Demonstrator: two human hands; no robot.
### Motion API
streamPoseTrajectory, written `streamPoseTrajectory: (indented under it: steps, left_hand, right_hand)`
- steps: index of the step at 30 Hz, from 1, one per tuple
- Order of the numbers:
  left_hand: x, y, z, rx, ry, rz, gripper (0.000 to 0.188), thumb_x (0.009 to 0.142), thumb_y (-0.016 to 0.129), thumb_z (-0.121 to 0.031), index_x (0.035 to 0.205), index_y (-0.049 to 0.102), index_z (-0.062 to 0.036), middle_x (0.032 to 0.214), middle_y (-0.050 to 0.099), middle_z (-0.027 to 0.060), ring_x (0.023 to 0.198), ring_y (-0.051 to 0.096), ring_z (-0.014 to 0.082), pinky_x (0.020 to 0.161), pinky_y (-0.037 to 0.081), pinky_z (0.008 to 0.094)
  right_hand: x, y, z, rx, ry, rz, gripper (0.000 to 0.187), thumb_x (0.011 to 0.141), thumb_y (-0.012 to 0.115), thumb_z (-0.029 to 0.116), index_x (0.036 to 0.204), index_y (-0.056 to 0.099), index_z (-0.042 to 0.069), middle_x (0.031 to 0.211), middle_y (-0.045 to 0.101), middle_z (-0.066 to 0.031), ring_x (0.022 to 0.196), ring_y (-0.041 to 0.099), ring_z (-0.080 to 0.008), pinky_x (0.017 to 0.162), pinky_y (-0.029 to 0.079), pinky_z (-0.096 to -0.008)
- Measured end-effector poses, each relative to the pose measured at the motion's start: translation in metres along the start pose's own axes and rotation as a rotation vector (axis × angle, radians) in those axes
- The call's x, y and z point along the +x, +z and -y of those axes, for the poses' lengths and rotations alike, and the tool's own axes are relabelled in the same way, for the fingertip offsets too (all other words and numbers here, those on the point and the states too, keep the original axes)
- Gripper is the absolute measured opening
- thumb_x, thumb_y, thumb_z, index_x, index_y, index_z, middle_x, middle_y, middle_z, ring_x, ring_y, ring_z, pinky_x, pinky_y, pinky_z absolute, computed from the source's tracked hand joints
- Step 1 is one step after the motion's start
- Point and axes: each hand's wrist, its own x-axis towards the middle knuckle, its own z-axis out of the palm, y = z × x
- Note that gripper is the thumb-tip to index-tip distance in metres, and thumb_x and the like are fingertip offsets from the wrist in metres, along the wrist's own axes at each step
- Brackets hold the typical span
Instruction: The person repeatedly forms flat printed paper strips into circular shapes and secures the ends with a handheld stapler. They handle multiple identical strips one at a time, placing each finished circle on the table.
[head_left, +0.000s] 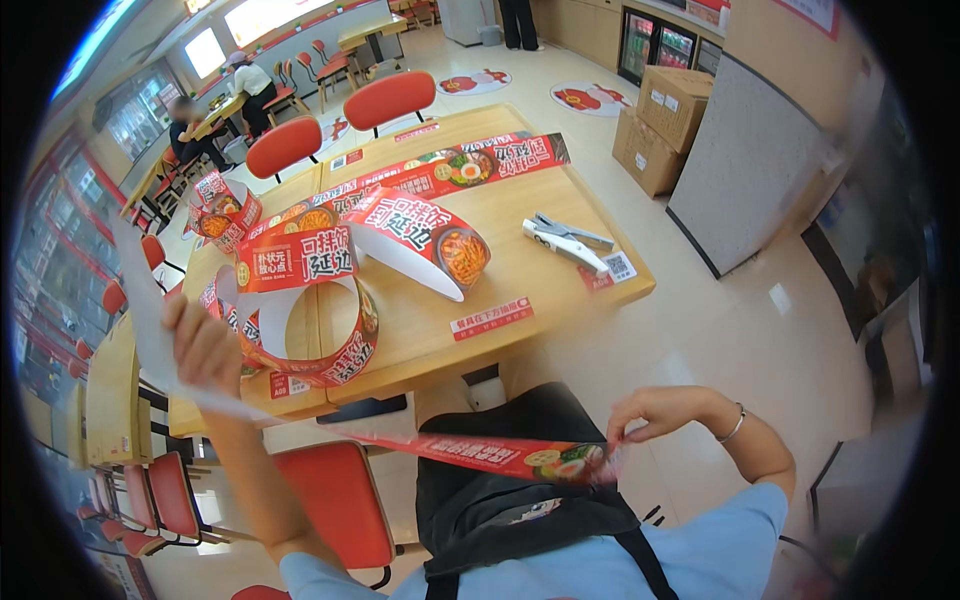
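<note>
My left hand (pixel 205 345) is raised at the table's near left corner, its fingers closed on a whitish translucent film (pixel 150 310) that is blurred by motion. The film runs down to a red printed strip (pixel 480 455) with food pictures, stretched in front of my dark apron. My right hand (pixel 655 412) pinches this strip's right end, its thumb and fingers together. On the table lie a large loop of printed strip (pixel 350 345), a curled piece with a white inside (pixel 430 240) and a long flat strip (pixel 460 170). A round printed tub (pixel 222 208) stands behind them.
A white and grey hand tool (pixel 567 245), kind unclear, lies at the wooden table's (pixel 590 310) right. Red chairs (pixel 390 98) stand at its far side, another red chair (pixel 330 500) at the near left. Cardboard boxes (pixel 660 125) are stacked beyond. Two people sit at the far left.
</note>
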Motion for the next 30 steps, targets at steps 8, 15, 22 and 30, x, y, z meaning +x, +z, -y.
streamPoseTrajectory:
  steps: [8,15,22,30]
  left_hand:
    - [-0.094,-0.034,0.12,0.58,-0.523,-0.32,0.055,0.094,0.052,-0.048,0.121,0.055,-0.001,0.119,0.058,0.0147,0.097,0.059,0.0203,0.078,0.047,0.0279]
    - [-0.081,-0.07,0.185,0.175,-0.235,-0.239,0.027,0.096,0.05,-0.043,0.085,0.06,-0.0201,0.152,0.029,0.0122,0.14,0.025,0.0338,0.109,0.023,0.057]
    - [-0.077,-0.099,0.193,0.105,-0.23,-0.617,0.031,0.095,0.049,-0.048,0.105,0.064,-0.0239,0.157,0.013,0.0187,0.143,0.02,0.0381,0.11,0.026,0.0582]
    - [-0.057,-0.089,0.082,0.712,-0.718,-0.275,0.037,0.087,0.067,-0.029,0.118,0.065,-0.0084,0.149,0.034,0.018,0.14,0.029,0.0304,0.111,0.026,0.0423]
  right_hand:
    - [0.069,-0.017,0.113,-1.164,-0.371,-0.491,0.008,0.077,0.063,0.013,0.075,0.057,0.008,0.093,0.057,-0.0093,0.098,0.059,-0.0187,0.111,0.03,-0.051]
    - [0.139,0.02,0.09,-1.351,-1.009,-0.55,0.028,0.082,0.059,0.02,0.107,0.061,0.009,0.12,0.054,-0.0015,0.12,0.047,-0.0116,0.11,0.035,-0.04]
    - [0.148,0.021,0.08,-1.481,-1.132,-0.511,0.031,0.085,0.057,0.018,0.115,0.058,0.009,0.121,0.052,-0.0001,0.123,0.044,-0.0123,0.113,0.033,-0.0341]
    - [0.128,-0.017,0.093,-1.894,-1.314,0.395,0.035,0.089,0.051,0.021,0.118,0.062,0.005,0.129,0.048,-0.0084,0.129,0.038,-0.024,0.117,0.019,-0.045]
